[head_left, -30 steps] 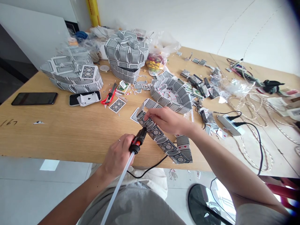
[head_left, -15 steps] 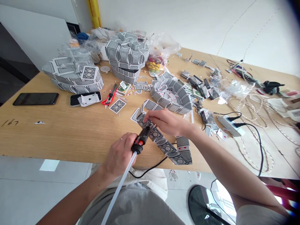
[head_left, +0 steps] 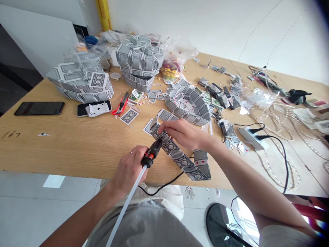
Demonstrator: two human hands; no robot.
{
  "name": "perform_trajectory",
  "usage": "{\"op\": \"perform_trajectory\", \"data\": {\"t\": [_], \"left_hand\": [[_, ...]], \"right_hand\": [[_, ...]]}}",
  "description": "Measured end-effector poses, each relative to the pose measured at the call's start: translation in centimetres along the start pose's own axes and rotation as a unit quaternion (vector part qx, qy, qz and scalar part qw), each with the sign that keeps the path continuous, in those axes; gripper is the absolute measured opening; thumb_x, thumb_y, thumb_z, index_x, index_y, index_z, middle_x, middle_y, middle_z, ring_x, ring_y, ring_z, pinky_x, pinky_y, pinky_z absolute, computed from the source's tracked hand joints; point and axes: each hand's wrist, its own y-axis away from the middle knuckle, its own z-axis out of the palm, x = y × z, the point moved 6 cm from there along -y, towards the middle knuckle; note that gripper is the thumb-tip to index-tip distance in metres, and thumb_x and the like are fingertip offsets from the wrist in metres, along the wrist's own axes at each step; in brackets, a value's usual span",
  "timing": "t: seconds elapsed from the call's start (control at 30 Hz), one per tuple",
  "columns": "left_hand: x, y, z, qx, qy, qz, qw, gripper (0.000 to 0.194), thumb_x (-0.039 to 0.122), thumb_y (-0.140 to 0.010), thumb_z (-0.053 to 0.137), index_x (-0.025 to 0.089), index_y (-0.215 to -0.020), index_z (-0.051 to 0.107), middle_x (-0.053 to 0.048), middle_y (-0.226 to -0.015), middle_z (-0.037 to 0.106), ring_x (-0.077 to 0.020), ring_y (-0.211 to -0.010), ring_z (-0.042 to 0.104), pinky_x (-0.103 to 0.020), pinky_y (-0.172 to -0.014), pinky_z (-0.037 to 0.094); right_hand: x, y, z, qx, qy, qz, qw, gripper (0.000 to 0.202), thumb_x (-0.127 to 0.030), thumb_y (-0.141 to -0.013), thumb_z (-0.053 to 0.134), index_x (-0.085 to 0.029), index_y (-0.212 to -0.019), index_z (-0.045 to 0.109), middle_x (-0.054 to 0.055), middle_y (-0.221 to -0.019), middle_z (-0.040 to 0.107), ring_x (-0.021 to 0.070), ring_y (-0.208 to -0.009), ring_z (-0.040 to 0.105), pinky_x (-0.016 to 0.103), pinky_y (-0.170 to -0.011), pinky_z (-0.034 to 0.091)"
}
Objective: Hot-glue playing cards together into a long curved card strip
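My left hand [head_left: 132, 166] is wrapped round a black glue gun [head_left: 152, 153] with a long translucent glue stick [head_left: 125, 207] in its rear. The gun's tip is close to the outer side of a folded strip of playing cards [head_left: 183, 162]. My right hand [head_left: 183, 133] pinches the upper left part of that strip, which stands on edge as an open loop near the table's front. Behind it lies a low heart-shaped card ring [head_left: 189, 104] with loose cards inside. The fingertips of my right hand are partly hidden behind the strip.
Two lidded card boxes [head_left: 140, 61] [head_left: 79, 80] stand at the back left. Two phones [head_left: 39, 108], a red-handled cutter [head_left: 120, 104] and loose cards [head_left: 129, 116] lie on the left. A power strip [head_left: 253, 138], cords and card packs [head_left: 214, 90] are on the right.
My left hand and the glue gun have shifted slightly left and away from the strip. My right hand and the strip are nearly unmoved.
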Motion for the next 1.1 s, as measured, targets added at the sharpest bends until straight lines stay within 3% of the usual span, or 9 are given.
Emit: {"op": "perform_trajectory", "data": {"t": [0.33,0.67,1.1], "left_hand": [[-0.2,0.8,0.0,-0.017,0.015,-0.013,1.0,0.023,0.013,-0.104,0.054,0.018,-0.126,0.049,-0.008,-0.099,0.07,-0.0241,-0.083,0.072,-0.031,-0.072,0.054],[0.0,0.2,0.0,-0.016,0.066,-0.033,0.997,0.026,0.016,-0.103,0.058,0.021,-0.127,0.05,-0.006,-0.103,0.07,-0.0227,-0.085,0.072,-0.03,-0.074,0.054],[-0.4,0.9,0.4,-0.024,0.034,-0.029,0.999,0.025,0.015,-0.104,0.053,0.022,-0.127,0.049,-0.007,-0.101,0.072,-0.0236,-0.084,0.073,-0.031,-0.071,0.055]], "right_hand": [[-0.1,0.1,-0.2,0.006,0.008,0.002,1.0,0.035,-0.02,-0.106,0.04,-0.016,-0.109,0.075,0.005,-0.086,0.073,0.0178,-0.075,0.062,0.032,-0.079,0.044],[0.1,0.2,0.1,0.007,-0.005,-0.009,1.0,0.034,-0.019,-0.106,0.04,-0.017,-0.108,0.074,0.004,-0.086,0.072,0.0165,-0.075,0.061,0.031,-0.078,0.044],[0.1,0.4,-0.2,0.01,0.003,0.002,1.0,0.033,-0.02,-0.106,0.041,-0.017,-0.107,0.074,0.004,-0.084,0.072,0.0176,-0.074,0.06,0.032,-0.078,0.043]]}}
